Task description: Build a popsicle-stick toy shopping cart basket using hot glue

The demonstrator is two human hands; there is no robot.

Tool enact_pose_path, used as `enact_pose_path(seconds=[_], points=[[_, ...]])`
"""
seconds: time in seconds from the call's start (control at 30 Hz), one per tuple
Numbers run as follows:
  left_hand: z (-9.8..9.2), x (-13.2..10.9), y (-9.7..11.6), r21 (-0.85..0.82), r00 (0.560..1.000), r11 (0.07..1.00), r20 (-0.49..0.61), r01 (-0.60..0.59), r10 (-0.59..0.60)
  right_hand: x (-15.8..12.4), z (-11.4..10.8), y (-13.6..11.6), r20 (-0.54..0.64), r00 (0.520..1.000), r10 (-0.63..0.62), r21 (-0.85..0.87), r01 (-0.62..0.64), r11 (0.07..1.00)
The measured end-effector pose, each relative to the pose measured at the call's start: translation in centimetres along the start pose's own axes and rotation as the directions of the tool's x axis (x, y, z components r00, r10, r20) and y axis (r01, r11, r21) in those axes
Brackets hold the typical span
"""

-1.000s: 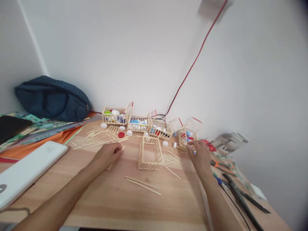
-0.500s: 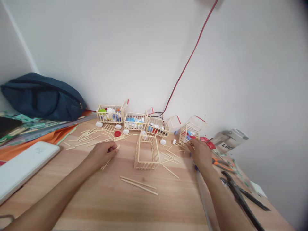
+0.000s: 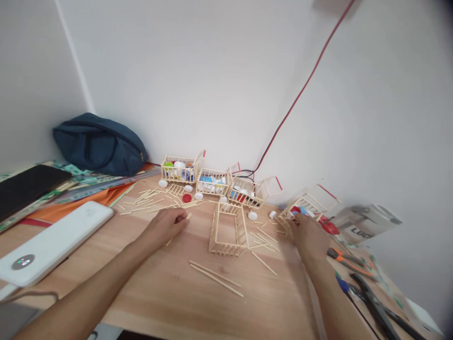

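Observation:
My left hand is closed round a thin wooden stick or two, whose ends stick out above and below the fingers. At the right, my right hand grips the near side of a small stick-built cart holding coloured bottle caps. This cart is tilted, and my fingers hide part of it. Between my hands stands an open stick frame with slatted sides. Behind it are more stick carts, a left one, a middle one and a right one, with caps inside.
Loose sticks lie in front, with more scattered around. White caps and a red cap lie near the carts. A white power bank, phone and blue bag are left; orange-handled pliers are right.
The view has turned left, shifting everything rightward. The cart at my right hand has gone from nearly upright to tilted. My left hand keeps its hold on the sticks.

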State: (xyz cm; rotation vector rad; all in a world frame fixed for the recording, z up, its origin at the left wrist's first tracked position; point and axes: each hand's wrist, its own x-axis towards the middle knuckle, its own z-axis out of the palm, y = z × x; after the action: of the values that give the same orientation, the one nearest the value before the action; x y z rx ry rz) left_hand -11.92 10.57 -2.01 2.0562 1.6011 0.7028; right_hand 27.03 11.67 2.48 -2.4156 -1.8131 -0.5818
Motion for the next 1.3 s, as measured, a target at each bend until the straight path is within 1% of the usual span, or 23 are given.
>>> enact_pose_path(seconds=[0.13,0.2,0.27,0.33,0.4,0.47,0.5,0.57,0.63,0.73,0.8,0.9,1.0,1.1,1.23,1.3], points=[[0.1,0.0,-0.1,-0.018,1.000,1.000,-0.006,0.016,-0.016,0.8,-0.2,-0.3,0.051,0.998,0.026,0.044,-0.029,0.999],[0.1,-0.1,0.0,-0.015,1.000,1.000,-0.010,0.013,-0.013,1.0,-0.2,0.0,0.055,0.998,0.001,0.076,-0.005,0.997],[0.1,-0.1,0.0,-0.010,1.000,1.000,-0.008,0.000,0.000,1.0,-0.1,0.6,0.031,0.999,-0.030,0.103,0.027,0.994],[0.1,-0.1,0.0,-0.016,1.000,1.000,0.000,-0.016,0.016,1.0,-0.1,1.4,-0.051,0.997,-0.058,0.124,0.064,0.990],[0.0,-0.1,-0.2,-0.041,1.000,0.999,-0.007,-0.027,0.027,0.7,-0.6,1.8,-0.205,0.974,-0.099,0.162,0.133,0.978],[0.0,-0.1,-0.3,-0.093,0.999,0.995,-0.021,-0.030,0.029,0.0,-1.7,1.3,-0.381,0.914,-0.140,0.241,0.244,0.939],[0.1,0.0,-0.3,-0.131,0.999,0.991,-0.023,-0.033,0.030,-0.6,-2.3,0.7,-0.450,0.881,-0.150,0.298,0.306,0.904],[0.1,0.0,-0.1,-0.233,0.999,0.972,-0.014,-0.044,0.042,-2.1,-3.8,-1.5,-0.516,0.838,-0.176,0.423,0.428,0.799],[0.2,-0.1,0.5,-0.334,0.997,0.940,-0.009,-0.071,0.072,-3.9,-5.0,-4.5,-0.503,0.820,-0.271,0.529,0.541,0.654],[0.3,-0.8,1.8,-0.432,0.990,0.893,-0.002,-0.126,0.139,-6.3,-6.2,-9.4,-0.528,0.749,-0.401,0.566,0.662,0.491],[0.1,-1.5,2.7,-0.468,0.981,0.870,0.031,-0.153,0.189,-7.5,-6.6,-12.2,-0.496,0.737,-0.458,0.601,0.673,0.432],[-0.7,-2.7,3.4,-0.459,0.968,0.867,0.052,-0.194,0.244,-8.7,-6.8,-15.0,-0.399,0.749,-0.530,0.647,0.639,0.417],[-1.6,-3.5,3.5,-0.419,0.964,0.884,0.066,-0.206,0.256,-9.5,-6.8,-15.9,-0.312,0.775,-0.550,0.688,0.583,0.432],[-2.1,-4.0,3.4,-0.373,0.958,0.904,0.104,-0.211,0.266,-10.2,-6.9,-15.8,-0.253,0.792,-0.555,0.725,0.535,0.433],[-2.4,-4.2,3.9,-0.296,0.950,0.926,0.135,-0.234,0.283,-11.0,-7.1,-15.5,-0.208,0.801,-0.562,0.740,0.504,0.445],[-2.5,-4.3,4.5,-0.256,0.948,0.938,0.152,-0.234,0.278,-11.4,-7.1,-15.4,-0.197,0.815,-0.545,0.755,0.481,0.446]])
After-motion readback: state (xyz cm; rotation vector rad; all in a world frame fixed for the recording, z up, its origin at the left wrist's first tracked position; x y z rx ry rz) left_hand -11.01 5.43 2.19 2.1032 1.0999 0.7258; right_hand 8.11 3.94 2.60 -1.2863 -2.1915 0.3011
